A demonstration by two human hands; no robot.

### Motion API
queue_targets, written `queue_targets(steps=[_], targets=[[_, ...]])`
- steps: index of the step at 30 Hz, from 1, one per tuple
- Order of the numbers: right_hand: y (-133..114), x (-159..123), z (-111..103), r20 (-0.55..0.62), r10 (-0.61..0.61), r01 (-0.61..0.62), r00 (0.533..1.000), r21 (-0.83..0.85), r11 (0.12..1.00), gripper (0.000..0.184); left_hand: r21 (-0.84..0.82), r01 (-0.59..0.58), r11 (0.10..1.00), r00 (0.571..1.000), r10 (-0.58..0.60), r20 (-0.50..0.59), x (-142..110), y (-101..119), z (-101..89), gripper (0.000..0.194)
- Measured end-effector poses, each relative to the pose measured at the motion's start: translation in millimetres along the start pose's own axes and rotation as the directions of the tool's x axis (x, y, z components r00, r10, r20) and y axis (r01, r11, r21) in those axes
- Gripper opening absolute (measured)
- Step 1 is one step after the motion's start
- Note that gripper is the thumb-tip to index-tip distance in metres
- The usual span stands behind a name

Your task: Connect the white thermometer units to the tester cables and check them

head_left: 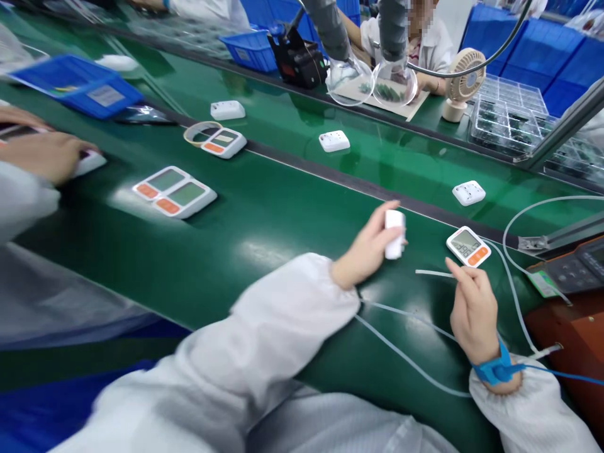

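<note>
My left hand (363,253) is closed around a small white plastic device (394,242), held on edge a little above the green bench. Slightly blurred, my right hand (474,311) pinches a thin whitish tube (431,273) whose free end points left toward that device. A blue wrist strap (495,370) with a cord circles my right wrist. Just beyond my right fingers lies a white meter (465,242) with digits on its display and orange buttons. Farther left, two similar meters (174,192) rest side by side with blank displays.
A co-worker's hand (44,148) handles a device at the left. White devices (334,141) lie face down on the green belt (396,154) beyond a dark rail. Loose tubing (415,365) crosses the bench near an instrument (576,267) at right. A blue bin (80,85) stands far left.
</note>
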State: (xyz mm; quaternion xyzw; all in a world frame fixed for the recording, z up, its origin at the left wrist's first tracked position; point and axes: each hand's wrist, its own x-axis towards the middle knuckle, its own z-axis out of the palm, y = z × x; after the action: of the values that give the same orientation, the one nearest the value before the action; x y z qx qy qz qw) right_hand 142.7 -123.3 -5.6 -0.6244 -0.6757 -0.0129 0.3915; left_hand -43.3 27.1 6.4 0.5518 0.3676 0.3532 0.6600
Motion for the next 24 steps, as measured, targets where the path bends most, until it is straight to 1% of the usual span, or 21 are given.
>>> queue_targets(steps=[1, 2, 3, 4, 5, 6, 7, 9, 11, 13, 17, 19, 22, 24], targets=[[-0.1, 0.1, -2.3, -0.045, 0.025, -0.025, 0.999, 0.003, 1.0, 0.04, -0.176, 0.024, 0.984, 0.995, -0.007, 0.095, -2.8, -3.5, 22.6, 0.084], [-0.5, 0.5, -4.5, -0.084, 0.044, -0.044, 0.996, -0.003, 0.999, 0.037, -0.297, 0.063, 0.953, 0.985, -0.012, 0.17, -6.1, -7.5, 40.8, 0.082], [-1.1, 1.2, -6.4, -0.116, 0.056, -0.058, 0.992, -0.014, 0.998, 0.034, -0.353, 0.121, 0.928, 0.966, -0.029, 0.255, -9.5, -11.5, 54.2, 0.079], [-1.9, 2.0, -8.0, -0.14, 0.061, -0.065, 0.988, -0.024, 0.998, 0.032, -0.38, 0.177, 0.908, 0.944, -0.047, 0.328, -12.6, -15.3, 62.6, 0.076], [-2.7, 2.9, -9.0, -0.155, 0.058, -0.063, 0.986, -0.027, 0.998, 0.029, -0.396, 0.223, 0.891, 0.924, -0.064, 0.376, -15.0, -18.5, 66.6, 0.073], [-3.5, 3.8, -9.6, -0.16, 0.048, -0.052, 0.986, -0.021, 0.998, 0.026, -0.41, 0.256, 0.876, 0.912, -0.079, 0.402, -16.7, -20.9, 67.2, 0.071], [-4.1, 4.7, -9.7, -0.161, 0.037, -0.039, 0.986, -0.005, 0.999, 0.024, -0.43, 0.276, 0.86, 0.91, -0.09, 0.404, -17.6, -22.3, 65.4, 0.069], [-4.4, 6.1, -9.0, -0.163, 0.034, -0.028, 0.986, 0.038, 0.999, 0.022, -0.47, 0.289, 0.834, 0.922, -0.111, 0.371, -17.7, -22.6, 59.5, 0.07], [-3.0, 6.8, -7.6, -0.148, 0.051, -0.043, 0.988, 0.06, 0.997, 0.022, -0.473, 0.296, 0.83, 0.928, -0.133, 0.347, -17.5, -19.8, 55.2, 0.071], [-0.6, 6.7, -6.1, -0.114, 0.046, -0.04, 0.992, 0.056, 0.998, 0.022, -0.447, 0.304, 0.841, 0.926, -0.151, 0.346, -18.4, -15.5, 54.4, 0.07], [2.1, 6.1, -4.3, -0.028, -0.084, 0.085, 0.996, 0.033, 0.996, 0.03, -0.36, 0.296, 0.885, 0.916, -0.155, 0.37, -22.1, -8.9, 57.4, 0.063], [1.1, 6.4, -4.5, -0.028, -0.107, 0.107, 0.994, 0.016, 0.994, 0.024, -0.314, 0.276, 0.908, 0.914, -0.147, 0.378, -23.3, -8.6, 58.5, 0.061], [-0.7, 7.4, -5.4, -0.056, -0.086, 0.087, 0.995, 0.025, 0.996, 0.009, -0.263, 0.24, 0.935, 0.916, -0.128, 0.381, -24.0, -11.5, 59.6, 0.062], [-0.8, 7.8, -5.9, -0.053, -0.075, 0.077, 0.996, 0.044, 0.996, 0.008, -0.242, 0.206, 0.948, 0.918, -0.102, 0.384, -24.5, -14.3, 60.1, 0.064]])
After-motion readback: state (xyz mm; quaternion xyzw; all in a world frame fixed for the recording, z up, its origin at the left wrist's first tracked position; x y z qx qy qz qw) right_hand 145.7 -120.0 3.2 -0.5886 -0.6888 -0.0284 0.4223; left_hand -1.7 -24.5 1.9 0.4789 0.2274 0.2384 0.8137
